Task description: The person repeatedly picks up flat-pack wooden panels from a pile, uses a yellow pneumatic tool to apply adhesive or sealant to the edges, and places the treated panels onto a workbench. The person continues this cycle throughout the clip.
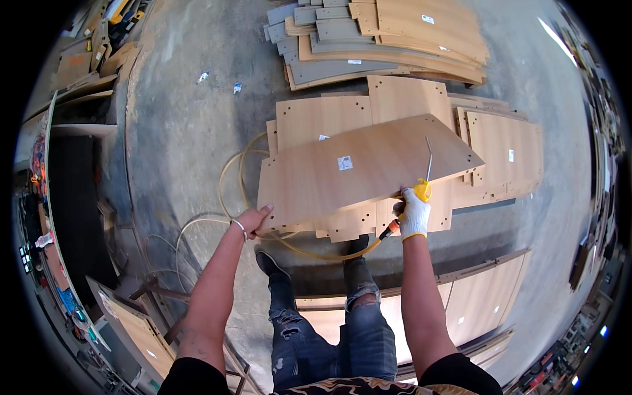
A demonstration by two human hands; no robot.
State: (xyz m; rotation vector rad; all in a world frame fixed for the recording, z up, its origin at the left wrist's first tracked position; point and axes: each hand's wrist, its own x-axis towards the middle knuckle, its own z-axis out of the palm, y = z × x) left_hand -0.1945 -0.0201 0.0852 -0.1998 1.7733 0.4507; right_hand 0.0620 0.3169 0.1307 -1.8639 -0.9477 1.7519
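A tilted wood-grain panel (375, 158) with a white label and drilled holes near its ends is raised over a stack of similar panels. At its near left corner, my bare left hand (251, 220) grips the edge, thumb on top. My right hand (413, 214), in a white glove, is closed around a yellow air blow gun (422, 190); its thin metal nozzle points up across the panel. The gloved fingers are also at the panel's near edge, though whether they support it is hidden. A yellowish air hose (316, 255) runs from the gun's orange-and-black fitting toward the left.
Beneath the raised panel lies the stack of panels (322, 118). Farther off stands another pile of wood and grey boards (395, 39). More panels (484, 296) lie close behind my legs. Hose loops (224, 178) rest on the concrete floor at left, beside a dark-topped workbench (79, 204).
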